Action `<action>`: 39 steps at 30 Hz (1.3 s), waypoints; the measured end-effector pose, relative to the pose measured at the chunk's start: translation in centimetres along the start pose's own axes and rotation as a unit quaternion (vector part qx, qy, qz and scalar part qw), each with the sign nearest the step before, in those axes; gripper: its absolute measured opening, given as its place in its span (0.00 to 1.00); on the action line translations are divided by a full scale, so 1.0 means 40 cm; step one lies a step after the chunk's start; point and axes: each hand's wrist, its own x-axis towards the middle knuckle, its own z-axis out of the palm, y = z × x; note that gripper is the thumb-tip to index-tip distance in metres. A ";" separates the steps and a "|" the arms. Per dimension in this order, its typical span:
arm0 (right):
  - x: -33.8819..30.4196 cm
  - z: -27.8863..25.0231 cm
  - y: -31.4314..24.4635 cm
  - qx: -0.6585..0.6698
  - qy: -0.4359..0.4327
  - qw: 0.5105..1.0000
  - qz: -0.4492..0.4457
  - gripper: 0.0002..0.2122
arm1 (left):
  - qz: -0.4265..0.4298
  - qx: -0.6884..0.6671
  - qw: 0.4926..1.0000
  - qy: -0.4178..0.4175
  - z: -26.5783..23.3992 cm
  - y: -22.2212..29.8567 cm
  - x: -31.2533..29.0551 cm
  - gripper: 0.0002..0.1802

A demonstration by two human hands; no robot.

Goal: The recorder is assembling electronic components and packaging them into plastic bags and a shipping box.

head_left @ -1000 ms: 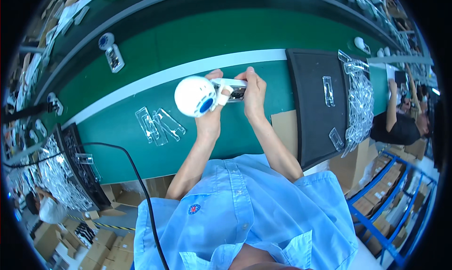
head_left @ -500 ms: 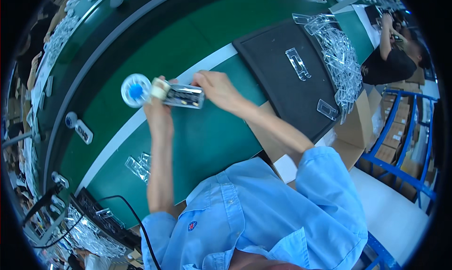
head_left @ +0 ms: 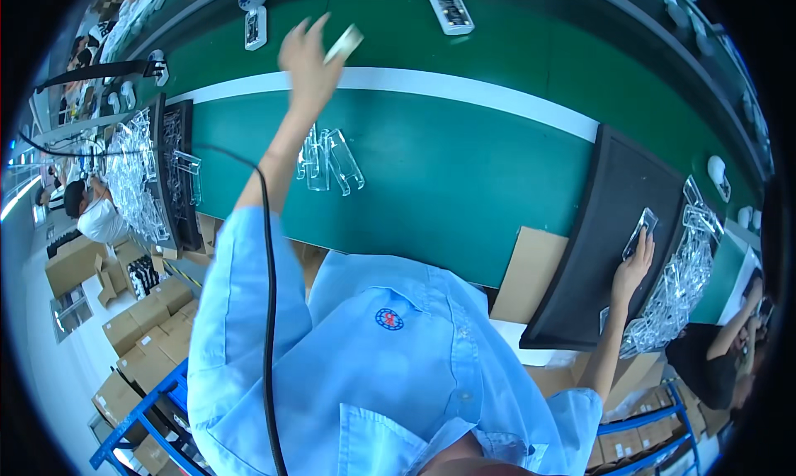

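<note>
My left hand (head_left: pixel 311 68) reaches over the far green strip, its fingers spread. A cream-coloured piece (head_left: pixel 343 44) sits where the thumb is; blur hides whether it covers the thumb or is held by it. The nearest device, white with a round head and a dark panel (head_left: pixel 255 28), lies just beyond its fingers, apart from them. Out to the right, my right hand (head_left: pixel 635 269) has its fingers closed on the near end of a clear plastic cover (head_left: pixel 640 230) on the black tray (head_left: pixel 580 252). Another white device (head_left: pixel 450 10) lies on the far strip.
Several clear covers (head_left: pixel 342 162) lie on the green table, left of its middle. A heap of clear covers (head_left: pixel 680 285) fills the tray's right side. A black cable (head_left: pixel 267 310) hangs across my left side. Cardboard (head_left: pixel 531 277) stands by the tray. Another person (head_left: pixel 713 352) works at far right.
The view has turned. Both hands have let go of the device they held between them. My left hand has moved over the far strip, and the right has closed on a cover on the tray.
</note>
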 end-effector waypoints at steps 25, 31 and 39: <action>-1.200 0.082 0.068 0.335 0.045 0.555 0.760 0.14 | 0.269 -0.513 0.647 -0.496 -0.331 0.791 -0.673 0.22; -1.251 0.202 0.489 0.126 0.087 0.678 0.719 0.20 | 0.221 -0.527 0.533 -0.624 -0.182 1.468 -1.090 0.35; -1.194 0.341 0.631 0.002 0.066 0.624 0.778 0.29 | 0.204 -0.312 0.784 -0.497 0.377 1.756 -1.282 0.40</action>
